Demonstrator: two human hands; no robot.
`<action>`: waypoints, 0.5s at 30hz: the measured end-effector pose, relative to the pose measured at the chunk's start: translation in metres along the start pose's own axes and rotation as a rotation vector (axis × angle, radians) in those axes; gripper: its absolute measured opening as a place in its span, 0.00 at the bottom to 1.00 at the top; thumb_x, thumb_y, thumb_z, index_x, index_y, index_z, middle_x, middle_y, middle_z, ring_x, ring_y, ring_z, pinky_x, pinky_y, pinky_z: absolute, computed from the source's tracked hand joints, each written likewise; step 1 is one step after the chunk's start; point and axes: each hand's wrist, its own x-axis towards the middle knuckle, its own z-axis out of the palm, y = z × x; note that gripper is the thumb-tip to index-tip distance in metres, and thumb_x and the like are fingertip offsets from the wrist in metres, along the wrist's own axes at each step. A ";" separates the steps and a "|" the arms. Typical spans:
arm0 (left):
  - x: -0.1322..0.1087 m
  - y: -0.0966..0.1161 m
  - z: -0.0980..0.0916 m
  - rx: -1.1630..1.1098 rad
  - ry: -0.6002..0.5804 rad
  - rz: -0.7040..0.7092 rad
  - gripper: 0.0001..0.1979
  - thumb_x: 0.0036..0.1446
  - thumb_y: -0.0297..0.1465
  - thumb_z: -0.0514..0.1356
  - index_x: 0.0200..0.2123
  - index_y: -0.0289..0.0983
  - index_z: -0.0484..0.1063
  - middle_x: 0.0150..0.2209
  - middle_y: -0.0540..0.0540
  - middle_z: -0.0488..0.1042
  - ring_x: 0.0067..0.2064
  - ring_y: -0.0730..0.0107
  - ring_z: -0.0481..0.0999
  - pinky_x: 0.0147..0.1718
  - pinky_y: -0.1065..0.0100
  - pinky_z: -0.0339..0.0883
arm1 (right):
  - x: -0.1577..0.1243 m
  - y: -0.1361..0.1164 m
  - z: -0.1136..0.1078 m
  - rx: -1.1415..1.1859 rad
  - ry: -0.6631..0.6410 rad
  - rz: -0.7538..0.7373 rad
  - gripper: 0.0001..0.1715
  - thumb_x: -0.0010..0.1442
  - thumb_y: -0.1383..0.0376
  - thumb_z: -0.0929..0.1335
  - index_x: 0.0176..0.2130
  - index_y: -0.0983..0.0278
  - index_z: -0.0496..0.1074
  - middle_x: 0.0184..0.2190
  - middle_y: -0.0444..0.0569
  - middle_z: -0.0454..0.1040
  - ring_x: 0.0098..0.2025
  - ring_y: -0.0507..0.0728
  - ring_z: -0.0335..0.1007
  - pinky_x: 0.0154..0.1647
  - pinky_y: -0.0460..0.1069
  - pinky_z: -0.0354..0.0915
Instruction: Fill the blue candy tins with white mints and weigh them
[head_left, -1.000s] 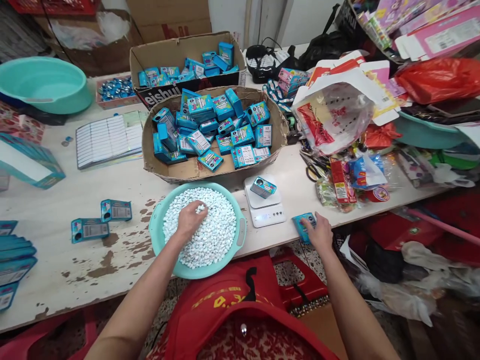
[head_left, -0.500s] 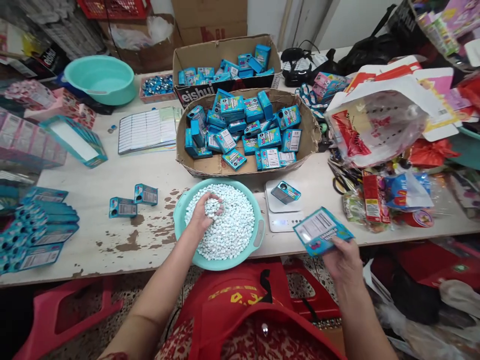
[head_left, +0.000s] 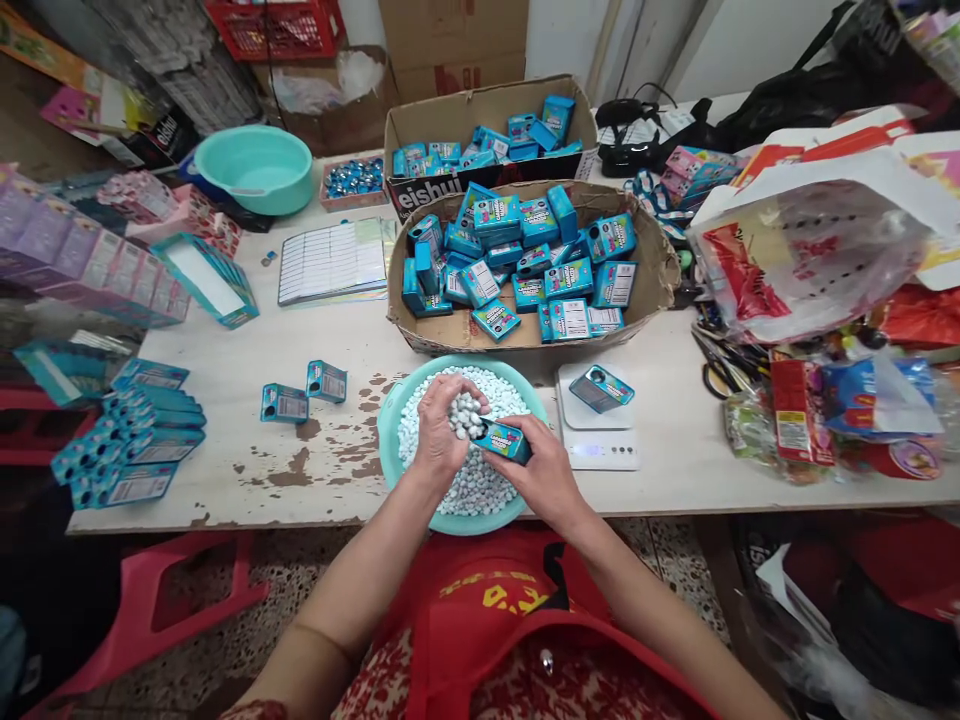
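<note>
Over a turquoise basin (head_left: 390, 440) full of small white candies (head_left: 480, 485), my left hand (head_left: 441, 425) is curled around a handful of the same candies (head_left: 466, 412). My right hand (head_left: 544, 470) grips a small blue candy box (head_left: 504, 440), tilted so that its open end meets the candies in my left hand. Right of the basin, another blue box (head_left: 602, 388) lies on a white scale (head_left: 600, 450) with a lit display. Two more blue boxes, a nearer one (head_left: 285, 402) and a farther one (head_left: 327, 381), stand on the table to the left.
A cut cardboard box (head_left: 442, 330) holding several blue boxes stands behind the basin, with a second carton (head_left: 480, 100) behind it. Stacked blue boxes (head_left: 150, 430) stand at the left edge. Scissors (head_left: 716, 365) and packaged sweets (head_left: 802, 410) lie at right.
My right hand has moved left from beside the scale to the basin; the flat blue box it held is now opened out. My left hand has lifted the candies to the box's open end.
</note>
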 end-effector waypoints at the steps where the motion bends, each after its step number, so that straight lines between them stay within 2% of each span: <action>1: 0.000 -0.003 0.000 0.025 0.001 0.051 0.10 0.47 0.32 0.63 0.23 0.36 0.65 0.22 0.52 0.69 0.25 0.74 0.71 0.26 0.71 0.67 | 0.001 0.000 0.002 -0.023 0.007 -0.020 0.17 0.52 0.63 0.73 0.42 0.60 0.70 0.40 0.49 0.73 0.45 0.60 0.69 0.46 0.55 0.65; 4: 0.002 -0.009 -0.002 0.078 0.024 0.115 0.11 0.48 0.34 0.63 0.23 0.36 0.64 0.21 0.52 0.69 0.24 0.73 0.72 0.28 0.69 0.67 | 0.003 -0.001 0.004 -0.079 0.017 -0.039 0.17 0.51 0.63 0.73 0.43 0.60 0.70 0.40 0.50 0.72 0.46 0.61 0.68 0.47 0.55 0.64; 8: 0.003 -0.008 -0.003 0.150 0.047 0.099 0.11 0.48 0.36 0.64 0.25 0.37 0.65 0.22 0.52 0.70 0.25 0.73 0.73 0.29 0.69 0.68 | 0.006 -0.004 0.004 -0.133 -0.016 -0.033 0.18 0.51 0.65 0.73 0.43 0.60 0.71 0.41 0.50 0.73 0.46 0.62 0.68 0.47 0.56 0.64; 15: 0.005 -0.009 -0.004 0.230 0.065 0.111 0.11 0.48 0.37 0.64 0.26 0.36 0.68 0.25 0.51 0.72 0.25 0.74 0.72 0.26 0.70 0.66 | 0.006 -0.006 0.004 -0.158 0.016 0.013 0.18 0.50 0.64 0.73 0.43 0.60 0.71 0.40 0.51 0.75 0.44 0.63 0.70 0.46 0.57 0.64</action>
